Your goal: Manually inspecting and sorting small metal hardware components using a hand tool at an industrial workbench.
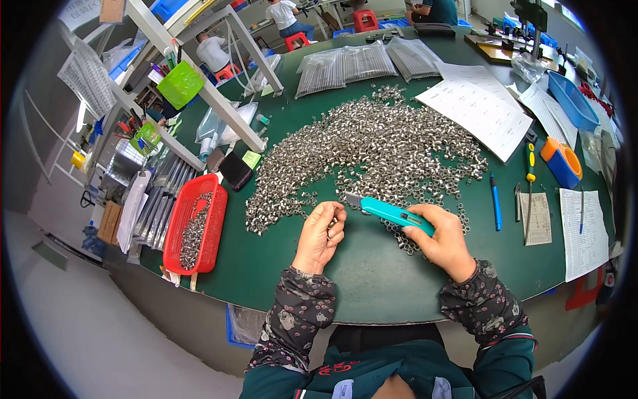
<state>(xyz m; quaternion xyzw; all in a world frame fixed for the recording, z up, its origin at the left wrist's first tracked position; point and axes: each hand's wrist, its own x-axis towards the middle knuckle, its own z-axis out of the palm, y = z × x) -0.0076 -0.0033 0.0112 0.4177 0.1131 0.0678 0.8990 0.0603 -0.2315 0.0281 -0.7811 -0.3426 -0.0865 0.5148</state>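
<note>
My right hand (442,241) is wrapped round a teal utility knife (397,214), whose blade points left toward my other hand. Closed in a pinch, my left hand (321,238) has small metal rings in its fingers, partly hidden by them; the blade tip is close to its fingertips. Beyond both hands a wide heap of small shiny metal rings (372,146) spreads over the green table (372,286). Some loose rings lie under and beside the knife. To the left stands a red plastic basket (218,229) with more small metal pieces inside.
Bagged metal tubes (345,70) lie at the back. Paper sheets (475,110), a blue pen (496,203), a screwdriver (530,166) and an orange-and-blue tape dispenser (562,163) are at right. A shelf post (219,106) with a green pen holder (180,84) rises at left. Other people sit beyond.
</note>
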